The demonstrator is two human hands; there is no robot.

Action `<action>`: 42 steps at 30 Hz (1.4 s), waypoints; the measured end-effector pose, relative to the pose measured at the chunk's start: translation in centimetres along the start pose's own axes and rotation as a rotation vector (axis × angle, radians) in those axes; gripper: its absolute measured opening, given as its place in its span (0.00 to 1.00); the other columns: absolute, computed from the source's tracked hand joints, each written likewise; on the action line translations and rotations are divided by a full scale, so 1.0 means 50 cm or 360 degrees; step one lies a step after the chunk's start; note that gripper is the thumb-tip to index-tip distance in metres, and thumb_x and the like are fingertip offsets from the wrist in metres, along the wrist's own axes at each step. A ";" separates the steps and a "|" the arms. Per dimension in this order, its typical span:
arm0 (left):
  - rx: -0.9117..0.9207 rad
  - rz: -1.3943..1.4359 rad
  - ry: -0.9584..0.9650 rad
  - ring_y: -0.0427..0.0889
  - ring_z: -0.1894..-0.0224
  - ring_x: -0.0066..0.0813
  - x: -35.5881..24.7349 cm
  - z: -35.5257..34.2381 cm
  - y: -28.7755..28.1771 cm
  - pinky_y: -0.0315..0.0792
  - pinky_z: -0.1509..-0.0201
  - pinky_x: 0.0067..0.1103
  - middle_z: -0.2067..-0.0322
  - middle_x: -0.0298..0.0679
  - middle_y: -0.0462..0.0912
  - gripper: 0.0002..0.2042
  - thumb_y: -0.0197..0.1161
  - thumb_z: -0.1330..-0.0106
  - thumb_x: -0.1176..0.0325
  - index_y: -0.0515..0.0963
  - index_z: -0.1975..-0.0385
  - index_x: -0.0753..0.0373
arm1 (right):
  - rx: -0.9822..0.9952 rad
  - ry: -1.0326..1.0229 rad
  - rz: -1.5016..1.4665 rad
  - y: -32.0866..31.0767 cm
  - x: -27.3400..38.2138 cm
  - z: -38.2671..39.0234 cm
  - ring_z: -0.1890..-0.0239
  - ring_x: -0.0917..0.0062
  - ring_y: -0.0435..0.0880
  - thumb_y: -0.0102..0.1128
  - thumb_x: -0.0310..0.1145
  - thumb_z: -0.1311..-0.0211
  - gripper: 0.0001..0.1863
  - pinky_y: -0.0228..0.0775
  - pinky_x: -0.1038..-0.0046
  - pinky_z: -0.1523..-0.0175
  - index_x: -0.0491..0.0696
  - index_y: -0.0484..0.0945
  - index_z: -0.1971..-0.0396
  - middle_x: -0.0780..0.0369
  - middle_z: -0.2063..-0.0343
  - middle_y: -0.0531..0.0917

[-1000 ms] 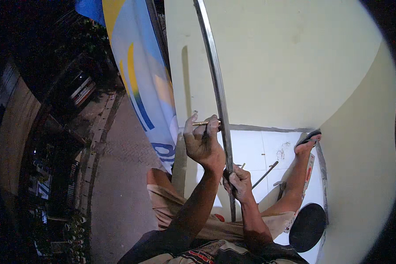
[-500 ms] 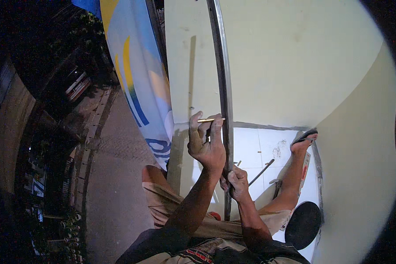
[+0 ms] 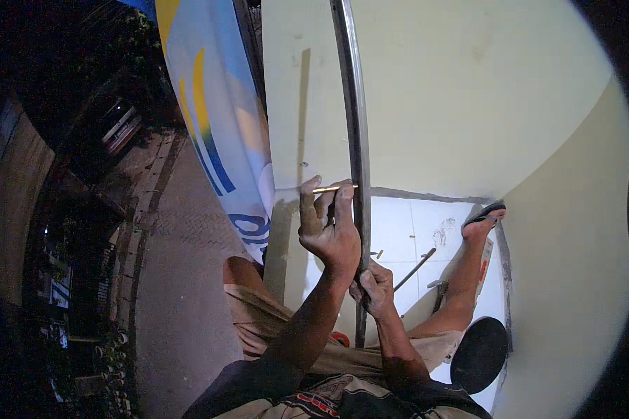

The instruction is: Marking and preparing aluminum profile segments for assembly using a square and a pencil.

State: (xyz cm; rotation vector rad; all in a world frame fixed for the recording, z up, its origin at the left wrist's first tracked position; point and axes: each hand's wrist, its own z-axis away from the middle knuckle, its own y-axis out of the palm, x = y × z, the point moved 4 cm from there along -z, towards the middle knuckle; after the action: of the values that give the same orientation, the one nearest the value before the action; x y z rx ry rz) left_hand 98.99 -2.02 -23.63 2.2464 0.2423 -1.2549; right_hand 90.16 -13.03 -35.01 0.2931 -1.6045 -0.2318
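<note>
The left hand (image 3: 330,225) has its fingers curled close, pinching a thin brass-coloured rod (image 3: 332,188) that lies crosswise, its right end at the side of a long metal pole (image 3: 357,119). Lower down, the right hand (image 3: 376,290) is closed around the pole, which rises past the cream wall (image 3: 461,105). Beneath are white floor tiles (image 3: 391,216) with a dark bar (image 3: 416,269) lying on them; a printed banner (image 3: 223,126) hangs to the left. Compared with a second ago, the pole's upper part has swung rightward, looking more upright.
</note>
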 end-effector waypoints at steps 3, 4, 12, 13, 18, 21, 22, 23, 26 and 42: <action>-0.0009 0.0001 -0.0024 0.84 0.65 0.25 0.002 -0.005 -0.003 0.78 0.59 0.22 0.67 0.44 0.87 0.14 0.63 0.32 0.76 0.71 0.50 0.67 | -0.0026 -0.0047 0.0039 0.009 0.007 0.002 0.84 0.86 0.71 0.58 0.52 0.30 0.26 0.61 0.82 0.79 0.40 0.78 0.53 0.67 0.79 0.77; -0.0050 0.0023 -0.0032 0.84 0.66 0.22 0.003 -0.006 -0.004 0.77 0.60 0.21 0.69 0.43 0.88 0.12 0.64 0.33 0.74 0.72 0.52 0.66 | -0.0025 -0.0027 0.0039 0.009 0.007 0.001 0.83 0.88 0.69 0.60 0.51 0.32 0.29 0.60 0.82 0.79 0.41 0.75 0.45 0.68 0.79 0.76; -0.0024 -0.0211 0.0205 0.84 0.65 0.22 -0.019 -0.009 -0.004 0.78 0.61 0.21 0.68 0.42 0.88 0.13 0.64 0.33 0.76 0.72 0.51 0.66 | -0.0080 -0.0052 0.0132 0.010 -0.003 0.008 0.82 0.90 0.66 0.60 0.49 0.31 0.32 0.57 0.82 0.78 0.41 0.70 0.36 0.72 0.81 0.72; -0.0046 -0.0143 0.0177 0.84 0.65 0.22 -0.018 -0.008 -0.005 0.78 0.60 0.20 0.67 0.42 0.88 0.13 0.64 0.33 0.77 0.72 0.51 0.66 | -0.0082 -0.0059 0.0186 0.013 0.001 0.007 0.82 0.90 0.66 0.60 0.49 0.31 0.32 0.57 0.82 0.77 0.42 0.70 0.36 0.73 0.81 0.72; -0.0014 -0.0087 0.0068 0.84 0.63 0.22 -0.007 -0.006 -0.003 0.77 0.57 0.21 0.66 0.42 0.87 0.14 0.63 0.33 0.77 0.71 0.50 0.66 | -0.0072 -0.0022 0.0197 0.011 0.004 0.013 0.82 0.91 0.65 0.59 0.47 0.30 0.32 0.57 0.83 0.77 0.42 0.69 0.34 0.74 0.81 0.71; -0.0036 0.0020 -0.0016 0.82 0.63 0.20 -0.012 0.002 0.001 0.77 0.57 0.20 0.67 0.41 0.87 0.13 0.63 0.33 0.78 0.71 0.51 0.67 | -0.0091 -0.0029 0.0239 0.005 -0.006 0.015 0.78 0.91 0.68 0.59 0.44 0.30 0.31 0.61 0.82 0.74 0.41 0.68 0.34 0.72 0.77 0.75; -0.0051 0.0066 -0.0066 0.82 0.63 0.20 -0.015 0.006 0.005 0.77 0.58 0.19 0.67 0.41 0.87 0.13 0.63 0.33 0.78 0.71 0.51 0.67 | -0.0148 -0.0039 0.0309 0.001 -0.006 0.017 0.76 0.90 0.69 0.59 0.43 0.30 0.31 0.63 0.82 0.71 0.40 0.68 0.34 0.71 0.75 0.77; -0.0066 0.0112 -0.0116 0.82 0.64 0.20 -0.015 0.008 0.008 0.76 0.58 0.18 0.67 0.41 0.87 0.14 0.63 0.33 0.78 0.71 0.51 0.67 | -0.0205 -0.0048 0.0379 -0.003 -0.006 0.018 0.74 0.90 0.70 0.59 0.42 0.30 0.30 0.65 0.81 0.69 0.40 0.68 0.35 0.70 0.72 0.78; -0.0054 0.0131 -0.0237 0.82 0.64 0.21 -0.006 0.008 0.006 0.77 0.58 0.19 0.67 0.41 0.87 0.14 0.63 0.33 0.78 0.70 0.50 0.67 | -0.0173 -0.0114 0.0491 -0.003 -0.007 0.018 0.71 0.89 0.72 0.60 0.41 0.30 0.30 0.68 0.80 0.65 0.39 0.69 0.35 0.68 0.69 0.81; 0.0003 0.0133 0.0054 0.86 0.61 0.25 0.025 -0.001 -0.021 0.78 0.55 0.21 0.65 0.44 0.88 0.15 0.65 0.34 0.78 0.72 0.50 0.68 | 0.0087 0.0091 -0.0119 0.011 0.001 0.002 0.82 0.84 0.69 0.59 0.55 0.33 0.27 0.61 0.80 0.78 0.42 0.77 0.56 0.65 0.78 0.74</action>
State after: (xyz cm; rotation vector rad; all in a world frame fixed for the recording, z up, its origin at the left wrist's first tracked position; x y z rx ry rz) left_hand 99.28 -1.26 -25.04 2.2572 0.1579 -1.1745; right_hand 90.02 -12.51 -34.79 0.3990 -1.5465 -0.2353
